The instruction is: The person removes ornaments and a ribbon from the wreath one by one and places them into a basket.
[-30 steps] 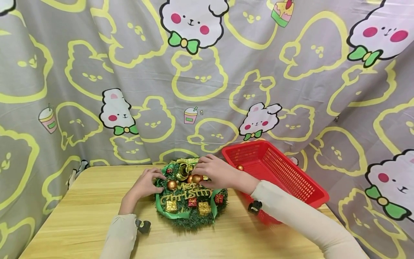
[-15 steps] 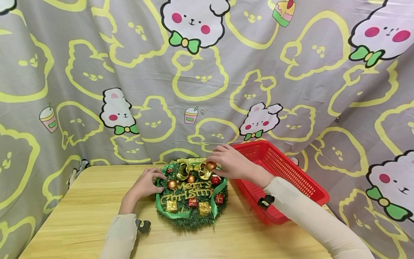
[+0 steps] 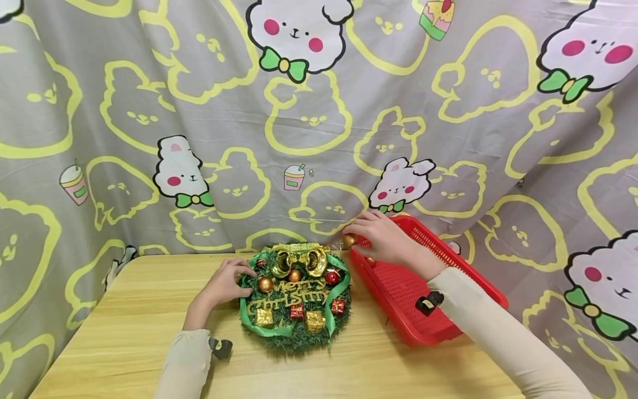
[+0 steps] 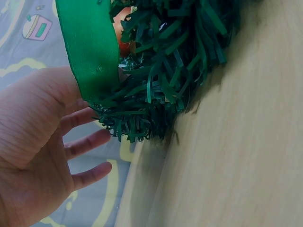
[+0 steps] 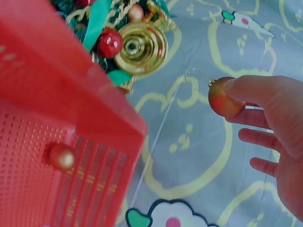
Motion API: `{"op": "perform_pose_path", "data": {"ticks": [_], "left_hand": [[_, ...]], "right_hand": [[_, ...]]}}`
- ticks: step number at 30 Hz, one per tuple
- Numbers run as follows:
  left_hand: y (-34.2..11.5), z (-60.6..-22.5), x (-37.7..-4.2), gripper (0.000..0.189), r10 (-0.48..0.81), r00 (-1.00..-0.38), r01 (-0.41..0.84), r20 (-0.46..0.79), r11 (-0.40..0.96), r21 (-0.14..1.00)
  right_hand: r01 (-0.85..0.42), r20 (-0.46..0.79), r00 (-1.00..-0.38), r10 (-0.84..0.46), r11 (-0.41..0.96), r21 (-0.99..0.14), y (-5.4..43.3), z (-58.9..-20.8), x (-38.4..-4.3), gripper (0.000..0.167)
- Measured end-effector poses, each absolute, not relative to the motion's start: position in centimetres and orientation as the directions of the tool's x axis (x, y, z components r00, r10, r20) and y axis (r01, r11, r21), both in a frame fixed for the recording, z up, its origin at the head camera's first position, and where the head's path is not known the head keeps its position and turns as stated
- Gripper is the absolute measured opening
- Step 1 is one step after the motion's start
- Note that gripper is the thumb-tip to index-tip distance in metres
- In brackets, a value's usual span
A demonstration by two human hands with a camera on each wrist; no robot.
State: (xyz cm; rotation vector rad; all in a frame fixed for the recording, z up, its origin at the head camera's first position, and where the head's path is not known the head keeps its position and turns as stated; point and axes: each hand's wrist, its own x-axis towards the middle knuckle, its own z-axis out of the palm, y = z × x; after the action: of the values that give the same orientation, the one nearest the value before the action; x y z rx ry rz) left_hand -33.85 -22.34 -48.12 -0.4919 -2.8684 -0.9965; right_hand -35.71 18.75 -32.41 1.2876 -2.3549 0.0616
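Note:
A round green Christmas wreath (image 3: 299,342) lies on the table, with gold bells (image 3: 316,262), gold lettering, little gift boxes, baubles and green ribbon on it. My left hand (image 3: 224,282) holds its left edge; in the left wrist view three fingers (image 4: 87,144) stretch out beside the tinsel, and the ribbon hides the thumb side. Between thumb and fingers, my right hand (image 3: 382,238) pinches a copper-gold bauble (image 5: 223,97) near the back left corner of the red basket (image 3: 394,313). Another copper-gold bauble (image 5: 62,157) is inside that basket.
The wooden table (image 3: 129,310) ends at a grey curtain (image 3: 224,122) printed with bears and rabbits. The basket stands right of the wreath, its rim raised above the tabletop. A red bauble (image 3: 332,277) sits on the wreath's right side.
My right hand has lifted the copper-gold bauble away from the wreath's middle and carried it right and back to the basket's corner. The left hand has stayed at the wreath's edge.

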Motion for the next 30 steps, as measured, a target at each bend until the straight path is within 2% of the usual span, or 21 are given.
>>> {"op": "perform_pose_path", "data": {"ticks": [30], "left_hand": [[-22.4,-48.0,-33.7,0.036,0.272,-0.95,0.306,0.15,0.736,0.604]], "right_hand": [[-0.627,0.362,-0.703,-0.612,0.774,0.091,25.8,-34.0,-40.0,0.034]]}}
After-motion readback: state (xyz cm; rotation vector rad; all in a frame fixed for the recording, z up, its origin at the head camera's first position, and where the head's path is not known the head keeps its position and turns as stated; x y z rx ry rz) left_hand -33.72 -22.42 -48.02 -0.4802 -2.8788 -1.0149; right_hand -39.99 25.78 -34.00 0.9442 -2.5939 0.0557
